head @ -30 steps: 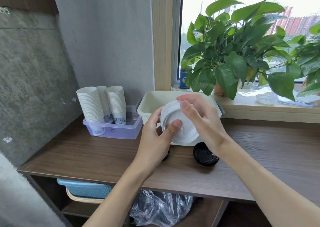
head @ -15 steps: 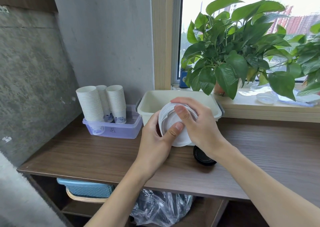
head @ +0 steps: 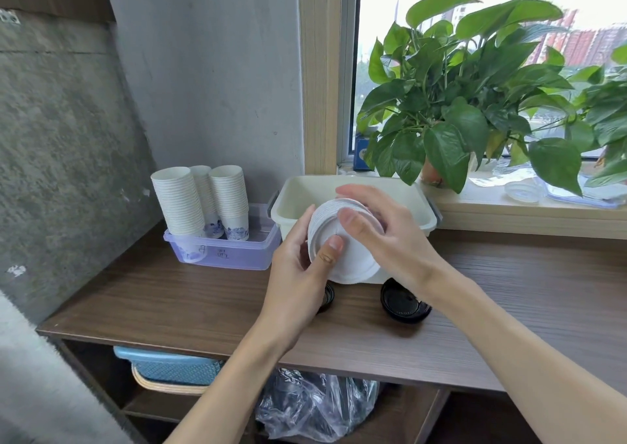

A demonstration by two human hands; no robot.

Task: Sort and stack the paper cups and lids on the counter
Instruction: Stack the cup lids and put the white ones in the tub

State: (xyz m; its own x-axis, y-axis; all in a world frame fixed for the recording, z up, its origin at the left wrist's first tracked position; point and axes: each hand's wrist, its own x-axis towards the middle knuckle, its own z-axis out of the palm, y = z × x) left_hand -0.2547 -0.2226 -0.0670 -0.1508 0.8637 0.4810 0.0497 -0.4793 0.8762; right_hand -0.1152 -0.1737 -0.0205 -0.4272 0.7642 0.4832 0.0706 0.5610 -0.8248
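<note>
Head view. Stack of white lids [head: 342,253]: held tilted above the tabletop [head: 169,294], in front of the cream bin [head: 356,189]. Left hand [head: 298,274]: closed on the stack's left edge, thumb across its face. Right hand [head: 390,236]: clasped over the stack's top and right side. Black lids [head: 403,302]: on the tabletop, just below the hands. Paper cups [head: 200,199]: three stacks upright in a clear tray [head: 224,255], left of the bin, apart from both hands.
</note>
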